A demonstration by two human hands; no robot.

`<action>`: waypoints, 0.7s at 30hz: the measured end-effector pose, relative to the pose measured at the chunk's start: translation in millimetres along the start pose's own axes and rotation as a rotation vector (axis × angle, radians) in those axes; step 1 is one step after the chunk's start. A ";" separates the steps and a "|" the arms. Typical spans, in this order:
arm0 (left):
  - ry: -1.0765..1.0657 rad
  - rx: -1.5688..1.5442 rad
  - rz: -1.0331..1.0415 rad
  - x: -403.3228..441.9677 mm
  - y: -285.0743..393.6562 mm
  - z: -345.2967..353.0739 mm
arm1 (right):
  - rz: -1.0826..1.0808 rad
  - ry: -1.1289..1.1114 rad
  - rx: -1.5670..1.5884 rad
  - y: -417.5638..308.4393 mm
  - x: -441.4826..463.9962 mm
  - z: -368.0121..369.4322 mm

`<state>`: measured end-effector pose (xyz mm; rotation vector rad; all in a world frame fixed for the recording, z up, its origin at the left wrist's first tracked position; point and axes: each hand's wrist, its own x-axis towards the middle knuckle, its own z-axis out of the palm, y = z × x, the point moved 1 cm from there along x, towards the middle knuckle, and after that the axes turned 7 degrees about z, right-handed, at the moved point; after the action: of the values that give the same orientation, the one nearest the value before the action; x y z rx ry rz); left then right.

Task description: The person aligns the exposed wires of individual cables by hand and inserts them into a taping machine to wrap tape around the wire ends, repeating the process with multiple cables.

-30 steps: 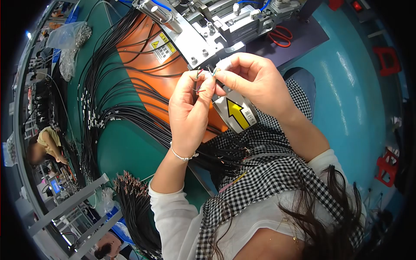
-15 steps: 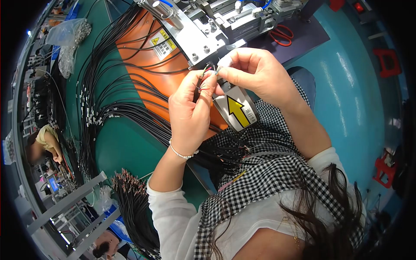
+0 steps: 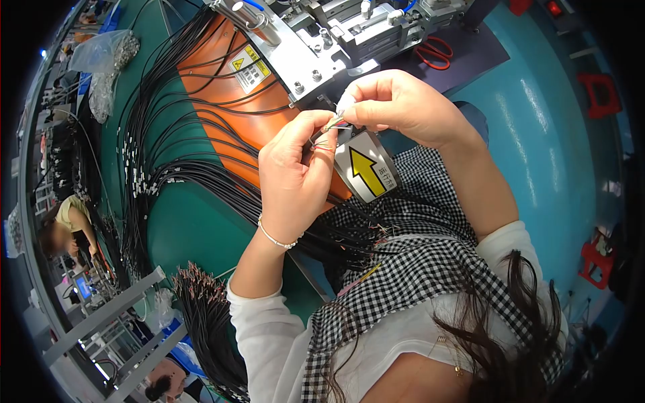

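Observation:
My left hand (image 3: 295,164) is closed around the stripped end of a black cable, with its thin coloured wires (image 3: 334,123) fanning out past the fingertips. Thumb and forefinger of my right hand (image 3: 400,107) pinch the tips of these wires. The two hands are almost touching, just in front of the metal machine (image 3: 316,67). Below the fingers is a metal guard (image 3: 366,166) with a yellow arrow label. Many black cables (image 3: 215,180) run from the left across an orange plate (image 3: 232,127) toward the machine and my lap.
A cable bundle (image 3: 208,322) with bare wire ends hangs at the lower left, by the green table (image 3: 181,235). Red-handled scissors (image 3: 435,54) lie right of the machine. Another person (image 3: 75,218) works at the far left. Red stools (image 3: 598,262) stand on the blue floor.
My right hand has shifted slightly, its fingers closing in on the wires. The coloured wires now stretch toward the right fingertips; earlier they pointed more upward. My left hand has turned a little.

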<state>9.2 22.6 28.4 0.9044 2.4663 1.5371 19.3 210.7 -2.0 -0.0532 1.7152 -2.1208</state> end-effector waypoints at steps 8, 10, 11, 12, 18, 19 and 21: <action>-0.055 -0.290 -0.138 4.6 -4.2 -5.0 | -0.187 0.131 -0.233 1.5 -9.9 18.0; -0.071 -0.441 -0.210 5.3 -4.9 -5.0 | -0.255 0.163 -0.283 3.3 -10.0 20.0; -0.070 -0.492 -0.218 5.3 -5.5 -4.5 | -0.227 0.132 -0.184 8.3 -7.9 20.1; -0.070 -0.544 -0.227 4.9 -6.0 -4.0 | -0.198 0.101 -0.084 13.6 -5.8 20.3; -0.137 -0.430 -0.139 5.9 -6.1 -6.9 | -0.106 0.037 -0.129 7.9 -11.5 10.8; -0.183 -0.377 -0.124 6.9 -5.7 -8.4 | -0.141 0.020 -0.244 4.6 -13.1 8.7; -0.268 -0.272 -0.089 9.9 -5.0 -9.3 | -0.212 -0.017 -0.478 0.3 -14.6 4.6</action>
<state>-4.6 18.9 30.9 0.8742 2.0266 1.5568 34.1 211.3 2.1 -0.4022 2.2526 -1.7858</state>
